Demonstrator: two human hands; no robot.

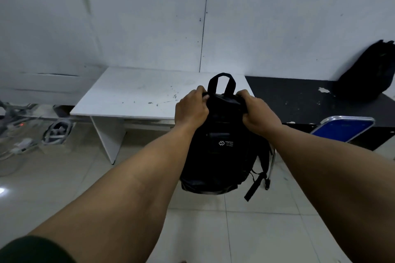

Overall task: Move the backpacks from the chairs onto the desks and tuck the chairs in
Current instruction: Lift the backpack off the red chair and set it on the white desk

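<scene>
Far to the left of the white rectangular desk (136,94), a tangle of grey gear and a grey strapped helmet-like object (57,131) lie on the pale tiled floor (64,177), too blurred to identify further. The white desk itself stands against the scuffed white wall (128,17), its top marked with dark specks near its right end. Over that desk's right front corner, the left hand (190,109) grips the top left edge of a black fabric backpack with a small white logo (222,156), its fingers curled over the rim and pinching the cloth. The backpack hangs upright in the air in front of the desk's right end, its bottom clear above the floor, its carry loop standing up above the desk's front edge and its loose straps dangling on its right side. The right hand (259,113) clutches the bag's top right edge, fingers curled tight into the fabric. Right of the white desk, touching it, is a black desk (299,96) with chipped pale patches. Before that black desk stands a blue-seated chair with a metal frame (342,128), its seat bare. Furthest from the white desk, a second black backpack (367,74) rests on the black desk, leaning against the wall.
</scene>
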